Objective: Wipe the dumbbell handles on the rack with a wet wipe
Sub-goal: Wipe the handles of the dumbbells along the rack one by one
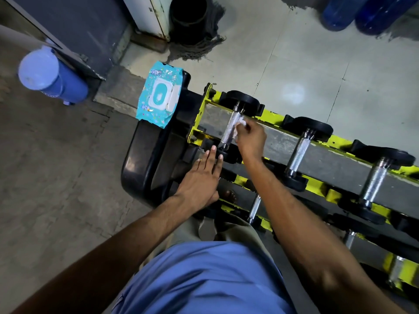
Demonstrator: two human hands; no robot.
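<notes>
Blue shirt [204, 279] fills the bottom of the view, with both bare forearms reaching out over it to the yellow rack [204, 105]. The right hand [250, 139] pinches a crumpled wet wipe [240, 124] against the first dumbbell handle [230, 130], at the rack's left end on the top tier. That knurled handle runs away from the person, its far weight at the rack's back rail and its near weight at the front rail. The left hand [201, 175] lies flat, fingers straight, its tips on the near weight, gripping nothing.

I'd judge the wiping will travel along that axis, toward or away from the body. The wipe sits on the handle's right side, about midway, and the right hand is the nearer one to it. A second handle [298, 152] and a third handle [374, 180] wait further right.

A wipes pack [158, 96] lies on a black frame just off the rack's left end. Pale floor tiles [294, 64] lie beyond, with a mop [195, 46] and blue water jugs [340, 12].
</notes>
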